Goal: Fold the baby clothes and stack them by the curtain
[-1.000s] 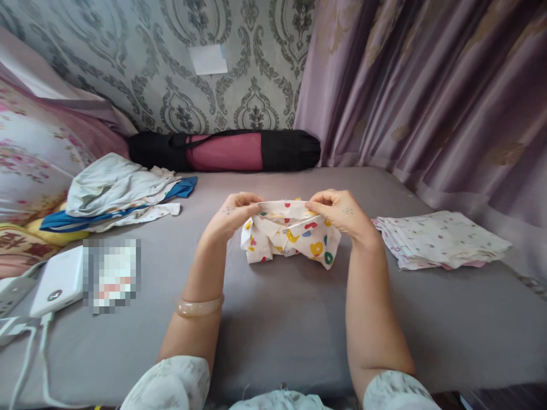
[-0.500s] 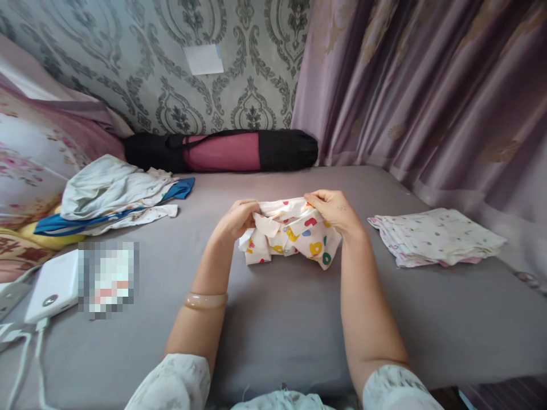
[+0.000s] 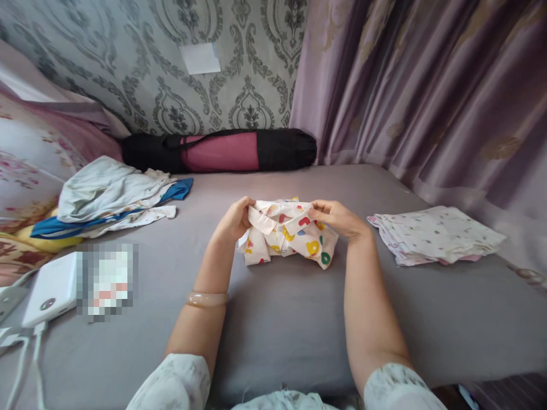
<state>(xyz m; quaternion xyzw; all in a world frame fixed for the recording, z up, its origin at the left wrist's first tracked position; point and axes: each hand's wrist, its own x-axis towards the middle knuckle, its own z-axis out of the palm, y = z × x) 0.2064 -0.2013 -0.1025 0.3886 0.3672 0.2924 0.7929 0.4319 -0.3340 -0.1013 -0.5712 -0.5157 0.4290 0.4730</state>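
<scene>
A small white garment [image 3: 294, 236] with coloured letter prints and a collar lies bunched on the grey bed sheet [image 3: 273, 324] in the middle. My left hand [image 3: 234, 219] is closed on its left collar edge. My right hand [image 3: 337, 217] pinches the right side of the collar. Both hands rest low, close to the sheet. A pale bangle [image 3: 207, 298] sits on my left forearm.
A folded stack of white printed cloth [image 3: 436, 234] lies at the right. A loose heap of clothes [image 3: 109, 196] is at the left, a black-and-pink rolled bag [image 3: 220, 150] at the wall. A white power bank [image 3: 51, 290] with cables sits at the left edge. Curtains hang on the right.
Both hands have lowered the collar end of the garment toward the sheet and folded it forward; the hands have drawn slightly closer together.
</scene>
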